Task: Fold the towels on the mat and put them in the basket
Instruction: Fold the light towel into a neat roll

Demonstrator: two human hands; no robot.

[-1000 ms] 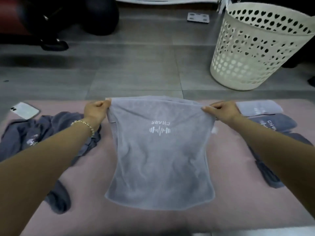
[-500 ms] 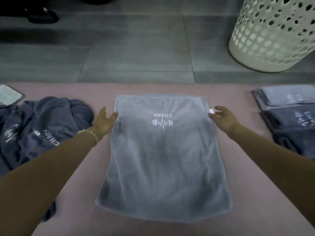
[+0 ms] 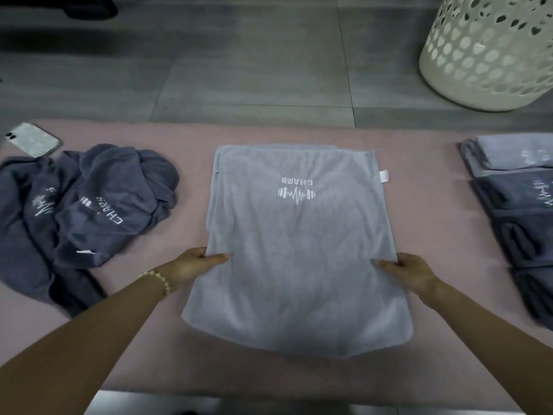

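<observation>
We grip the light grey towel (image 3: 296, 250) at mid-length, left hand (image 3: 194, 263) and right hand (image 3: 410, 271) well apart, each pinching a side edge. It lies flat on the mat (image 3: 434, 235). We should fold evenly, matching the corners; the basket (image 3: 490, 55) stands on the floor beyond.

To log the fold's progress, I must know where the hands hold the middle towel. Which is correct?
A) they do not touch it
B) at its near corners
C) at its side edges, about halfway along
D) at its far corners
C: the left hand and the right hand each pinch one side edge of the middle towel about halfway along, away from all corners.
</observation>
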